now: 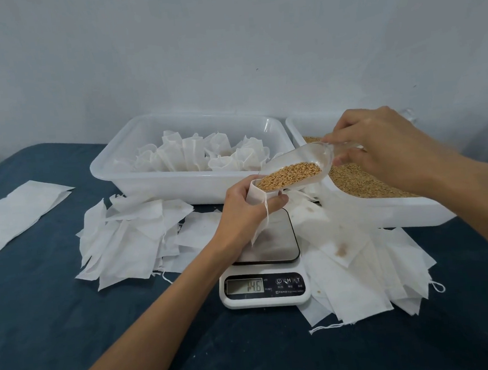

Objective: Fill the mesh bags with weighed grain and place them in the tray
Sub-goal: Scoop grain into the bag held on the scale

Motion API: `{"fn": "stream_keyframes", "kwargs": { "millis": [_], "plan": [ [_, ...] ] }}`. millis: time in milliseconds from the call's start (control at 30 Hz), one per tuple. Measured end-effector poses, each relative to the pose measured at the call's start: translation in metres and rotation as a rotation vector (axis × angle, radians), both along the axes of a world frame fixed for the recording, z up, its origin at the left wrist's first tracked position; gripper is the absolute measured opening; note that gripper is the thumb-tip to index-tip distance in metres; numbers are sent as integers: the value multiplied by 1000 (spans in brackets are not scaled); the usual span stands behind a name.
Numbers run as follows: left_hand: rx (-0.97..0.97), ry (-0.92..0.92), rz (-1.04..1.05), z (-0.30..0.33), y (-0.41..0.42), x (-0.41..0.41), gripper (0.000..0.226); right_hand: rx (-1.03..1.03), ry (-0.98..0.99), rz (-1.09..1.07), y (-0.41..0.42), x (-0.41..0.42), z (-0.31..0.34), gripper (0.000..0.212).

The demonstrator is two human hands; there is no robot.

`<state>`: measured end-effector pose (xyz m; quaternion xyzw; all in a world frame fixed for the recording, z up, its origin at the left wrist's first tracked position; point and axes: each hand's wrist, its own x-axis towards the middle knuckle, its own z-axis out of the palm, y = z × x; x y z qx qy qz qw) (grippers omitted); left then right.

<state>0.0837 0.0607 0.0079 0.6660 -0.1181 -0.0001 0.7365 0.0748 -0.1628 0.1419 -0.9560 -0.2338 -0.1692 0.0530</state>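
Item: mesh bag (255, 197), gripped at its open mouth by my left hand (240, 211), fingers curled round it, above the scale (268, 266); display read 14.6. Item: clear scoop (297, 167), handle pinched in my right hand (380, 148), holding grain (288, 175), lip at the bag's mouth. Item: left tray (148, 177), holding filled, gathered bags (202, 154). Item: right tray (399, 209), holding loose grain (359, 181). Item: empty bags (133, 237) heaped flat on the blue table (40, 288).
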Motion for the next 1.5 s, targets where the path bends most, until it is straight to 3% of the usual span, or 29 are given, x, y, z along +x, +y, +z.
{"fn": "stream_keyframes", "kwargs": {
  "millis": [1500],
  "plan": [
    [20,26,51,4,1,-1,29,-26,-10,-53,1,0,-6,31]
  ]
}}
